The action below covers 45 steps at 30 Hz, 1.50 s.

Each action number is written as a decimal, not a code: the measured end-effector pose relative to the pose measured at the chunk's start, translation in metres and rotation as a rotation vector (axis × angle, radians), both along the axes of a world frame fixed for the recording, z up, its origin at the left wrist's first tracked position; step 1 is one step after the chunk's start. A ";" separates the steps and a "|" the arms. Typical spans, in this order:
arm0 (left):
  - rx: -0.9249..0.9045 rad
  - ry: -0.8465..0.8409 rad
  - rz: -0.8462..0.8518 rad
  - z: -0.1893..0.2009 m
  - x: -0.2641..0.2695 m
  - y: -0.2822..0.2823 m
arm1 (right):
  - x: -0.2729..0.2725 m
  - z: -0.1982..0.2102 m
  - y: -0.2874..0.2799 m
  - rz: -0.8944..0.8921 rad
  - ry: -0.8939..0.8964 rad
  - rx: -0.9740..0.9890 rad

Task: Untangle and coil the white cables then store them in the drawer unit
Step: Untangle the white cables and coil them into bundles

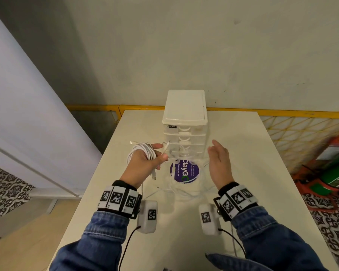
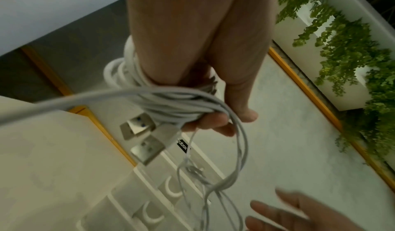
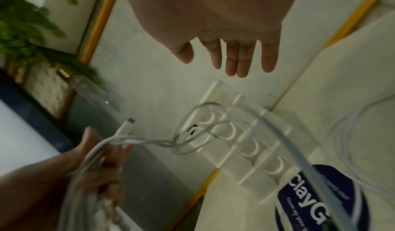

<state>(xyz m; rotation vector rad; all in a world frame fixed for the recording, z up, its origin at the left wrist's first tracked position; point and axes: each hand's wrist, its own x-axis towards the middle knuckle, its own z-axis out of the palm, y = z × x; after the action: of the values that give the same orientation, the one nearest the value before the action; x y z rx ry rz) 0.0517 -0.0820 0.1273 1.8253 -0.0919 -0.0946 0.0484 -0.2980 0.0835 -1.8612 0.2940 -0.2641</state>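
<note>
My left hand holds a bundle of white cables wound round its fingers, above the table's left side. In the left wrist view the cable coil wraps the fingers, two USB plugs stick out, and loose loops hang down. More white cable lies slack on the table near the purple sticker. My right hand hovers with straight fingers, holding nothing, right of the cables. The white drawer unit stands at the table's back, all drawers closed. The right wrist view shows its drawer fronts behind dangling cable.
A round purple sticker marks the white table in front of the drawer unit. A yellow mesh fence runs behind and right of the table. Red and green items stand on the floor to the right.
</note>
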 end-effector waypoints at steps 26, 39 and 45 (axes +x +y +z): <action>0.312 -0.084 -0.249 0.006 -0.003 0.002 | -0.004 0.017 0.018 0.539 -0.294 -0.653; 0.481 -0.271 -0.006 0.007 0.006 0.002 | -0.006 0.007 0.020 0.374 -0.550 -0.618; 0.595 -0.217 0.076 0.002 0.006 0.015 | -0.002 -0.001 0.004 0.269 -0.570 -0.586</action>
<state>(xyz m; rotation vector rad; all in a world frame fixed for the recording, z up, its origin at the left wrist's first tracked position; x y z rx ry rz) 0.0580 -0.0667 0.1295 2.4270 -0.1593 0.1462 0.0463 -0.2941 0.0825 -2.2629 -0.4711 -0.7316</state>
